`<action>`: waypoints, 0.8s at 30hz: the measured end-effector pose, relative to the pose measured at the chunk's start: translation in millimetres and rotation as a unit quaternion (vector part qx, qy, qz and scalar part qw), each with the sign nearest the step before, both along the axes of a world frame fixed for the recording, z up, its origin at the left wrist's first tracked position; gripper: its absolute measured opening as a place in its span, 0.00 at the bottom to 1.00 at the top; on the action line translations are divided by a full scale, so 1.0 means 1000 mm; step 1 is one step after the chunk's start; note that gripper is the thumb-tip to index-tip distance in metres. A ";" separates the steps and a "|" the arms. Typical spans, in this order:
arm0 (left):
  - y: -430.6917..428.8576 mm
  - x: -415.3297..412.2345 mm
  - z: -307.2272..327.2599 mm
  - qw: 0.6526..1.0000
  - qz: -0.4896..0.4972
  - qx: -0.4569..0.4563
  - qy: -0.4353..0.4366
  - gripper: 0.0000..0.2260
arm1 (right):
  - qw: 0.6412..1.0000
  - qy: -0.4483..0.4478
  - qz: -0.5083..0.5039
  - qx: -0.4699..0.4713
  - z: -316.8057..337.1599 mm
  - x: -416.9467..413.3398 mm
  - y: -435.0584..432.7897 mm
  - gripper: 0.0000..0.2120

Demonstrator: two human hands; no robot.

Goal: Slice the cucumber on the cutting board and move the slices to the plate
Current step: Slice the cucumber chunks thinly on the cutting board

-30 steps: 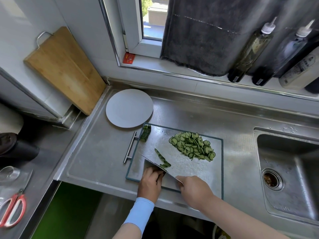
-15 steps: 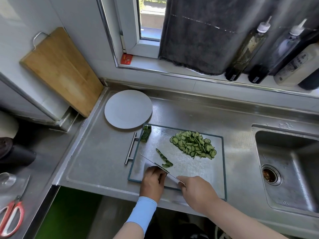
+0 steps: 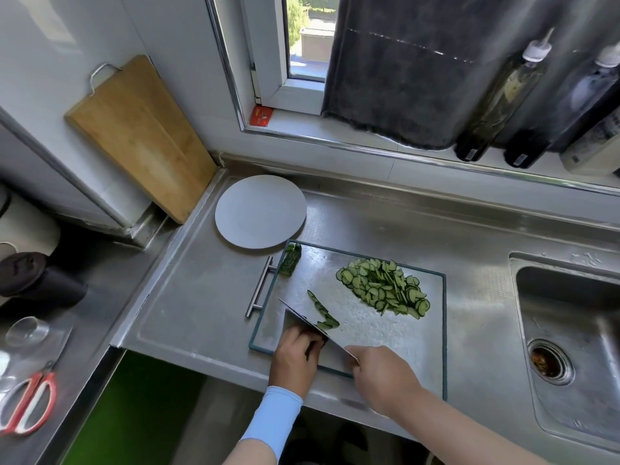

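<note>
The right hand (image 3: 382, 377) with the knife (image 3: 297, 317) and the left hand (image 3: 295, 357) have shifted only slightly over the cutting board (image 3: 369, 330).

Left hand (image 3: 295, 355) and right hand (image 3: 382, 374), both curled.

- the handle of the knife (image 3: 315, 325) is buried inside the right hand (image 3: 382, 377).
- the blade hides the fingertips of the left hand (image 3: 295, 357) and whatever lies under them.
- the scissors (image 3: 30, 402) and the sink (image 3: 543, 317) run off the picture's edges.
- the labels on the bottles (image 3: 500, 99) are too small to read.
</note>
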State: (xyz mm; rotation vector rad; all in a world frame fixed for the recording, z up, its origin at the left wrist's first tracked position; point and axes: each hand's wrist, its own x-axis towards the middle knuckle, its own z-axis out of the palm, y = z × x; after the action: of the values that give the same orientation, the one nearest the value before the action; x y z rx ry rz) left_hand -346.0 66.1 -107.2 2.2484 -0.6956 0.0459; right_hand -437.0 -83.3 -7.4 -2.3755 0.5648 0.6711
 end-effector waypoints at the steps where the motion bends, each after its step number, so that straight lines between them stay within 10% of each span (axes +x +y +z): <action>1: -0.001 0.000 -0.001 1.000 0.006 -0.001 -0.001 0.08 | 1.000 -0.004 0.003 0.000 0.000 -0.001 0.000 0.11; 24: 0.000 -0.003 0.003 1.000 0.020 0.014 0.001 0.10 | 0.998 -0.049 0.024 -0.024 -0.001 -0.003 0.002 0.09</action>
State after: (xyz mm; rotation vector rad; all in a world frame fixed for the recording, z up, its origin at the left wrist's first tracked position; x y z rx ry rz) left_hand -349.2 65.9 -103.8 2.2879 -0.6547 0.0542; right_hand -439.9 -81.1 -8.1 -2.4584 0.4866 0.5643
